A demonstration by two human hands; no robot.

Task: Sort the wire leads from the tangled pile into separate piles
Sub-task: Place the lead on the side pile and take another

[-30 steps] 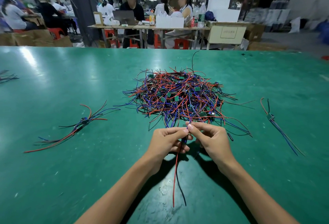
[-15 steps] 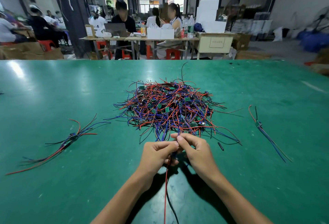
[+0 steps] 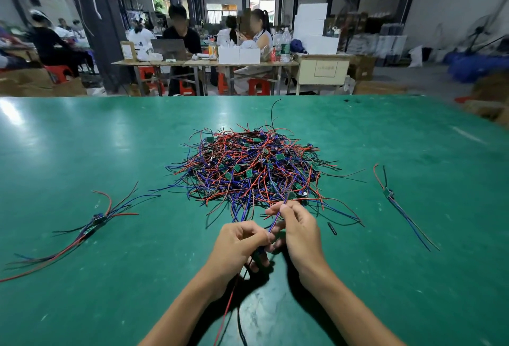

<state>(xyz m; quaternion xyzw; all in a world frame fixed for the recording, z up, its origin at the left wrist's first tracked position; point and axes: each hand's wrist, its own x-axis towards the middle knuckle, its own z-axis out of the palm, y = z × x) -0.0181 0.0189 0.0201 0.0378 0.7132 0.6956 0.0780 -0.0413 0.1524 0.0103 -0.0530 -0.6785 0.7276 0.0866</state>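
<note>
A tangled pile of red, blue and black wire leads (image 3: 249, 169) with small green boards lies mid-table. Just in front of it, my left hand (image 3: 237, 246) grips one wire lead (image 3: 230, 307); its red and black wires hang down toward me. My right hand (image 3: 298, 231) pinches the blue and red wires of that lead where they run up into the pile's near edge. A sorted bunch of leads (image 3: 91, 224) lies to the left. A single lead (image 3: 399, 205) lies to the right.
The green table (image 3: 82, 290) stretches wide on every side. A short black piece (image 3: 332, 228) lies just right of my right hand. Beyond the far edge, people sit at work tables (image 3: 206, 63) with boxes and red stools.
My hands have drawn slightly apart along the lead, the left closer to me, the right up at the pile's edge. The camera has tilted up, so the table sits lower in view.
</note>
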